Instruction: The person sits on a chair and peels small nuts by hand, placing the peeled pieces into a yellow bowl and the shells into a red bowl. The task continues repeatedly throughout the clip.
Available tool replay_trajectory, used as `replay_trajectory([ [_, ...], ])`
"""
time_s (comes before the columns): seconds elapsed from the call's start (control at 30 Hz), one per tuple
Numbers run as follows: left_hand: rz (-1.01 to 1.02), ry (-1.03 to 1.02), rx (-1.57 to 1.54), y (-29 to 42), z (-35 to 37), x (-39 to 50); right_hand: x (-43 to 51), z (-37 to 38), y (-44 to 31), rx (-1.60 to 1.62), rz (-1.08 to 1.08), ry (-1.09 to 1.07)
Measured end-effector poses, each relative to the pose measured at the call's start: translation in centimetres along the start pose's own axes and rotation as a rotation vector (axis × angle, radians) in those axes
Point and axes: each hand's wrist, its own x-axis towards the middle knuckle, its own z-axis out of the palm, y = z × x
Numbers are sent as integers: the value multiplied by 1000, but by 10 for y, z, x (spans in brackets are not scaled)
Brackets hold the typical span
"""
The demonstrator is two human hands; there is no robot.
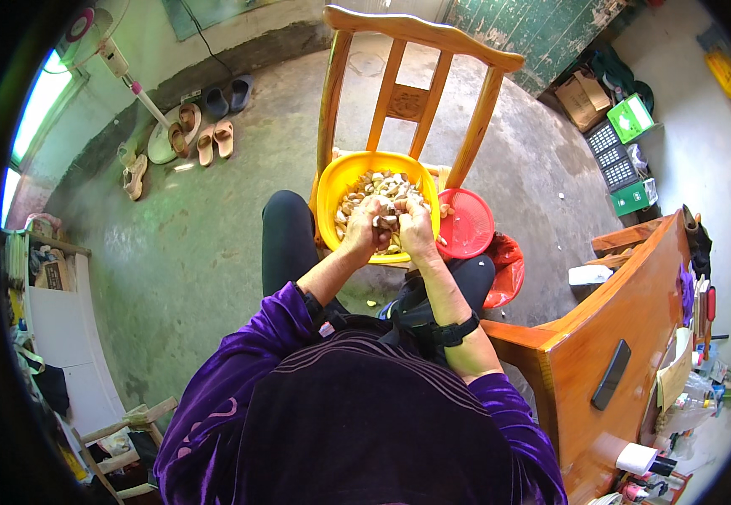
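Observation:
A yellow plastic basin point(326, 208) full of garlic cloves point(372, 184) sits on the seat of a wooden chair point(408, 101). Above the basin, my left hand point(364, 232) is closed around a piece of a garlic bulb point(386, 218). My right hand point(415, 228) meets it from the right, its fingertips pinched at the same garlic. A red plastic basket point(469, 224) stands against the basin's right side, with a few pale cloves at its left edge. Below the basket hangs or stands a red plastic bag point(505, 271); its contents are hidden.
At the right is a wooden table point(592, 379) bearing a black smartphone point(611, 375). A standing fan point(151, 107) and several slippers point(223, 139) are on the concrete floor at the upper left. A white cabinet point(66, 341) stands left, a wooden stool point(116, 464) below it.

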Motion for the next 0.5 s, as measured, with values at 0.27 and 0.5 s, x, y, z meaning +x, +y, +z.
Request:
replay_trajectory([
  [0.27, -320, -199, -476, 7, -26, 14, -2, -20, -16, 562, 291, -172],
  [0.5, -337, -394, -633, 9, -29, 14, -9, -28, -23, 899, 313, -162],
])
